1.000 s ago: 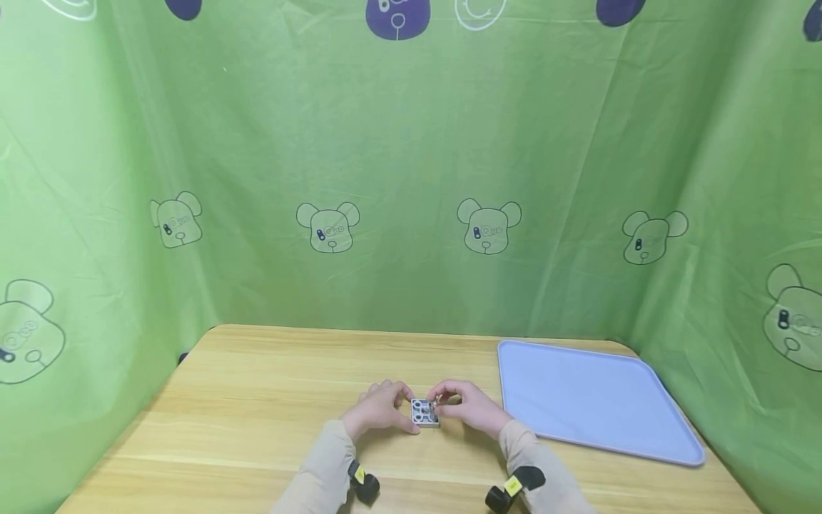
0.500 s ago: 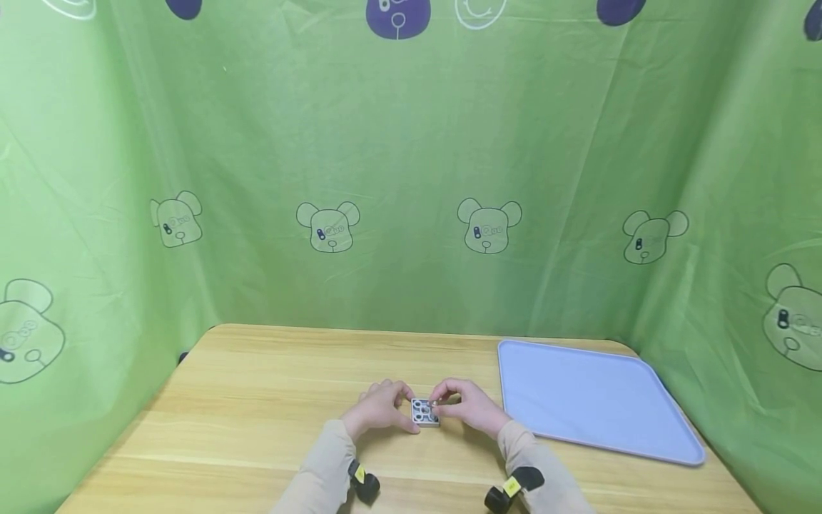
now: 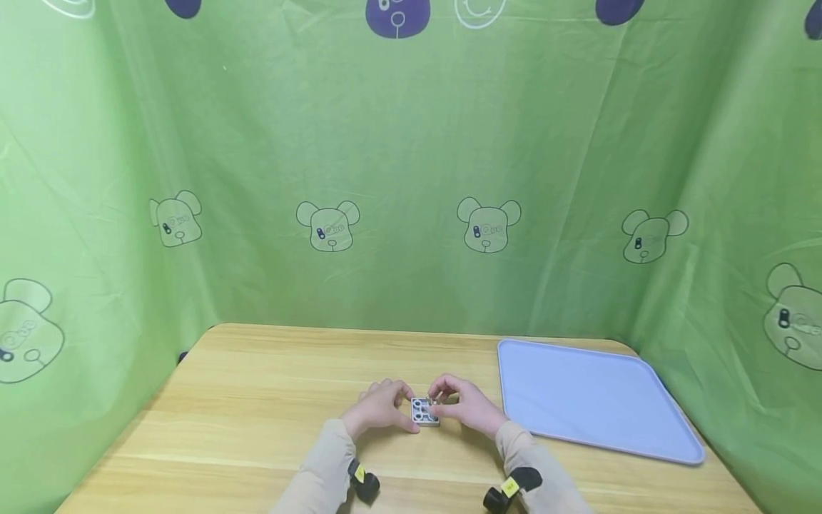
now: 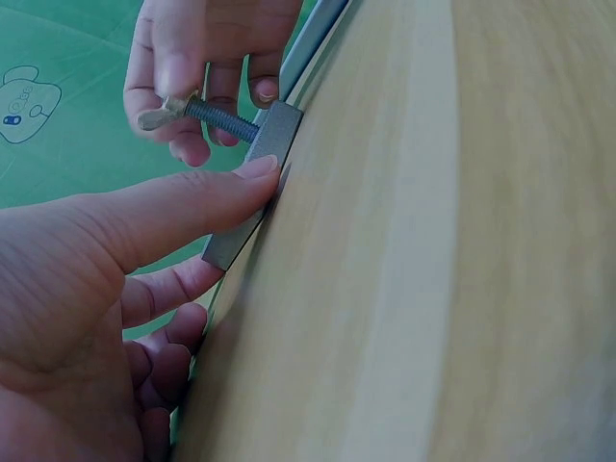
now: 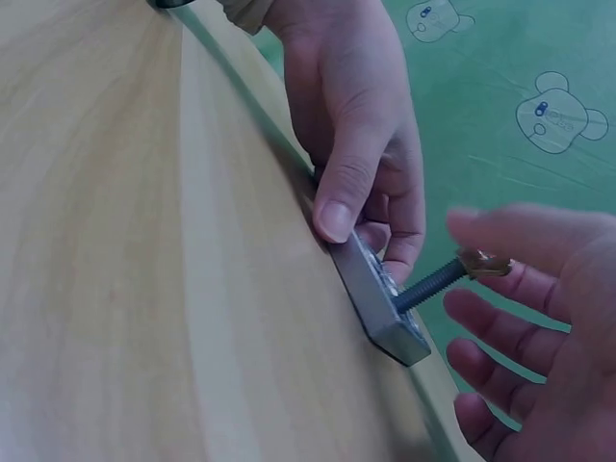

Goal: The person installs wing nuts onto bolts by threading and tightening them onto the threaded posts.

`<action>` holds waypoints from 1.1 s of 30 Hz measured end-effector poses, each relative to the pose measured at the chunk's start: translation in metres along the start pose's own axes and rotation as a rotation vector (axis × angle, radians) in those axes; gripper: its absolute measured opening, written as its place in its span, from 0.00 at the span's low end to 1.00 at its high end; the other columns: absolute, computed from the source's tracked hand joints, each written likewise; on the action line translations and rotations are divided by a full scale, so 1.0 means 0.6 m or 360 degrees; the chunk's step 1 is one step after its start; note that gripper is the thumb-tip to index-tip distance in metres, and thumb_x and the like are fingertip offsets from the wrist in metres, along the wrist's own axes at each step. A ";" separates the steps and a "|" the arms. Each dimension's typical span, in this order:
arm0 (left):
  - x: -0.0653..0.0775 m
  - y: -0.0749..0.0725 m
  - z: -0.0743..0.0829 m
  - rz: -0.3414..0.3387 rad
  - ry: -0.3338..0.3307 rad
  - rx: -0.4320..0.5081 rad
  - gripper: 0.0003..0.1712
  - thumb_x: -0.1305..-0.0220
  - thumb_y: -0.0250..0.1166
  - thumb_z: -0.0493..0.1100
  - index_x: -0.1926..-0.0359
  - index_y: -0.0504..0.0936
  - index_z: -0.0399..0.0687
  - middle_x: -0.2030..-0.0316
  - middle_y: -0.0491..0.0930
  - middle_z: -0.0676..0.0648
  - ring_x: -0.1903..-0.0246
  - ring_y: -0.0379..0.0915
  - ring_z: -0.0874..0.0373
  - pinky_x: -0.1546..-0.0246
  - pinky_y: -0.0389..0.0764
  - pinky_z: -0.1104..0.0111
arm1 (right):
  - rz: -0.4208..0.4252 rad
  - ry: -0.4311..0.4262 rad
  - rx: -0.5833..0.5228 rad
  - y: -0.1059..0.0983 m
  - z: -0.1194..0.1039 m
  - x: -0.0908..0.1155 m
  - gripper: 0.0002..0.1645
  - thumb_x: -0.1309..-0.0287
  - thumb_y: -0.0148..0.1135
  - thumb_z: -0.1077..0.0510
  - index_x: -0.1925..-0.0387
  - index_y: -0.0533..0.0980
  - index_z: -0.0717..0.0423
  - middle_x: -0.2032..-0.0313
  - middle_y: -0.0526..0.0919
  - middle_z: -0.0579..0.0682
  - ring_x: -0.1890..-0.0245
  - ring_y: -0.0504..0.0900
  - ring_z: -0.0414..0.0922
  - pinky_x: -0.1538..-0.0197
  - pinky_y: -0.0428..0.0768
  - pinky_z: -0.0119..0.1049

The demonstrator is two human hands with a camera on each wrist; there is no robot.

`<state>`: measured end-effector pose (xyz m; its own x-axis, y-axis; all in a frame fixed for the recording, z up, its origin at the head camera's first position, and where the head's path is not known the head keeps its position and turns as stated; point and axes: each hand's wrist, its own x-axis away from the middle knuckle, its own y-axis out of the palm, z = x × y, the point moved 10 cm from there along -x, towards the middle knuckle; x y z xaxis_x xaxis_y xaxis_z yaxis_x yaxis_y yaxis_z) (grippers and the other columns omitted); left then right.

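A small square grey metal block (image 3: 420,412) with round holes in its top face lies on the table between my hands. My left hand (image 3: 379,409) grips its left side, with the thumb (image 4: 207,204) along the near edge in the left wrist view. From the block's right part rises a wing bolt (image 5: 431,286), its threaded shank largely exposed and its brass-coloured head at the top. The fingers of my right hand (image 3: 469,407) are curled about that head and pinch it. How deep the shank sits in the hole is hidden.
A pale blue tray (image 3: 591,400) lies on the right side of the wooden table (image 3: 289,385). Green curtains (image 3: 411,143) with bear prints surround the table at the back and sides.
My right hand's fingers have shifted slightly around the bolt's head, with the index finger lifting a little. My left hand and the block stay in place.
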<state>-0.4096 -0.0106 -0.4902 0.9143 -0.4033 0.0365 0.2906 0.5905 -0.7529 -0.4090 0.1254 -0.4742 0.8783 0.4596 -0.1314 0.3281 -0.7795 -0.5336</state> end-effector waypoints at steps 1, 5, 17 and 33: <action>-0.001 0.000 0.000 0.0000 0.0001 -0.0002 0.31 0.62 0.79 0.53 0.55 0.78 0.53 0.66 0.72 0.50 0.65 0.61 0.56 0.61 0.60 0.63 | 0.0000 0.0003 -0.0007 -0.002 0.001 0.000 0.17 0.44 0.67 0.55 0.55 0.76 0.59 0.55 0.81 0.56 0.54 0.75 0.47 0.50 0.73 0.44; -0.002 0.001 -0.001 0.0004 0.0002 -0.0019 0.31 0.63 0.79 0.53 0.55 0.78 0.53 0.66 0.71 0.50 0.65 0.60 0.56 0.62 0.59 0.64 | -0.0003 0.0056 -0.0118 -0.008 0.006 0.002 0.19 0.38 0.61 0.53 0.49 0.76 0.59 0.50 0.81 0.58 0.53 0.76 0.45 0.56 0.76 0.40; -0.002 -0.002 0.000 0.0015 0.0005 -0.0018 0.31 0.63 0.79 0.52 0.56 0.78 0.53 0.66 0.71 0.50 0.65 0.60 0.56 0.61 0.60 0.63 | -0.0210 0.0074 -0.0275 0.002 0.003 0.007 0.20 0.37 0.52 0.61 0.45 0.77 0.59 0.48 0.79 0.63 0.55 0.75 0.43 0.54 0.75 0.41; -0.003 -0.001 -0.002 0.0004 -0.0005 0.0004 0.31 0.63 0.79 0.52 0.55 0.78 0.53 0.66 0.71 0.50 0.65 0.60 0.55 0.61 0.60 0.63 | -0.0142 0.0136 -0.0249 0.004 0.003 0.006 0.16 0.42 0.63 0.56 0.53 0.78 0.59 0.53 0.80 0.59 0.55 0.74 0.45 0.60 0.73 0.38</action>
<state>-0.4117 -0.0108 -0.4907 0.9159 -0.3998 0.0368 0.2892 0.5933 -0.7512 -0.4059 0.1259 -0.4777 0.8674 0.4974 -0.0144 0.4504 -0.7970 -0.4025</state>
